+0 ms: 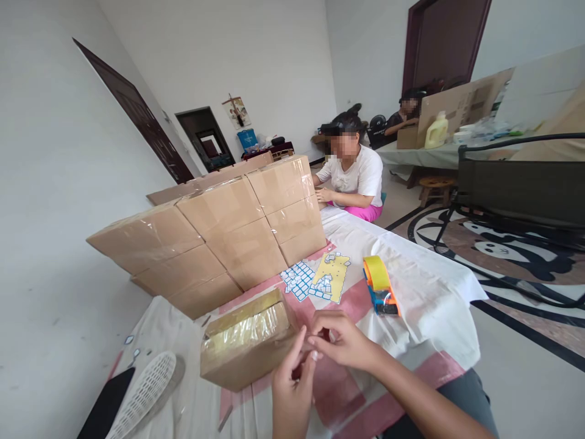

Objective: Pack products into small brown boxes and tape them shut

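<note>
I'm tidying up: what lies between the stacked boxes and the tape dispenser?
In the head view, a blue-and-white sheet and a yellow sheet lie between them.

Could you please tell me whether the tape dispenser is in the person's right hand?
No, the tape dispenser lies on the tablecloth, apart from the right hand.

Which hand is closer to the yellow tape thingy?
The right. The right hand is to the left of the tape dispenser and nearer the camera, not touching it. The left hand is farther left, by the single box.
</note>
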Demonstrator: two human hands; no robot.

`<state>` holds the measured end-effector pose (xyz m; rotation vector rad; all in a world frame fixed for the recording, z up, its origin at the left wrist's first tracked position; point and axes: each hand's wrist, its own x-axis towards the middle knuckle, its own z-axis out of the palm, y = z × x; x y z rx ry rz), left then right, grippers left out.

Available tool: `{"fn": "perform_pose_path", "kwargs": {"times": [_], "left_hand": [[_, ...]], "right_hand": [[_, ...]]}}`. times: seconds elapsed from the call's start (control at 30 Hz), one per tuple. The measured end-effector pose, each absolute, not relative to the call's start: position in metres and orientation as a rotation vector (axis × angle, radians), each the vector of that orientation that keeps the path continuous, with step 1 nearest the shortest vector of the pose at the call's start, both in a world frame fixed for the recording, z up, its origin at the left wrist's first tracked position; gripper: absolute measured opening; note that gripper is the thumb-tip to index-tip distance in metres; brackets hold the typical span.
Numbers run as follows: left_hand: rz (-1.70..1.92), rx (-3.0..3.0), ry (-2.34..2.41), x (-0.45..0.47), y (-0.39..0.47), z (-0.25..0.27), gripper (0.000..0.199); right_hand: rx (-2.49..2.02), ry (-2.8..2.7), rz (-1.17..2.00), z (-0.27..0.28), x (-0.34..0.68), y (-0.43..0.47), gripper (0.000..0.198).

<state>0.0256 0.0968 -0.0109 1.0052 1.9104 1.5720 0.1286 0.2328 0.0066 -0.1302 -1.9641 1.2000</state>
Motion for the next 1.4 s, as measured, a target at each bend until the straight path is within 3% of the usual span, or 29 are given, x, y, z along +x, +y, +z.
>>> {"fn": "perform_pose_path", "kwargs": {"times": [0.2,0.37,0.7,0.8,0.9,1.0,1.07,1.27,1.4], "left_hand": [[1.538,1.008,1.929,0.015,0.099,-0.018,0.073],[1.534,0.935,1.962,0.013,0.089,-0.027,0.051],[1.865,1.0,2.324,-0.026,0.069,-0.008,0.034],[1.927,1.265,2.589,-0.049,0.062,-0.001,0.025],[1.531,1.73,2.838,-0.075,0.061,0.004,0.029],[0.899,2.016,2.883,-0.097,0.065,0.001,0.052],[0.696,2.086,2.865,-0.106,0.068,-0.005,0.061],[0.705,2.219,2.873,-0.107,0.068,-0.017,0.061],[0.778,2.193,2.88,-0.103,0.069,-0.013,0.057]], "right_hand": [[0.058,-2.025,0.979,0.004,0.135,0.235,0.013],[0.059,-1.862,1.031,0.019,0.139,0.24,0.016],[-0.049,-1.814,1.106,0.032,0.142,0.256,0.016],[-0.043,-1.856,1.131,0.031,0.137,0.252,0.017],[-0.036,-1.903,1.141,0.029,0.132,0.25,0.017],[-0.031,-1.936,1.134,0.028,0.127,0.248,0.013],[-0.025,-1.952,1.117,0.03,0.125,0.246,0.011],[0.021,-2.018,1.116,0.05,0.114,0.238,0.013],[0.158,-1.965,1.357,0.072,0.094,0.239,0.02]]}}
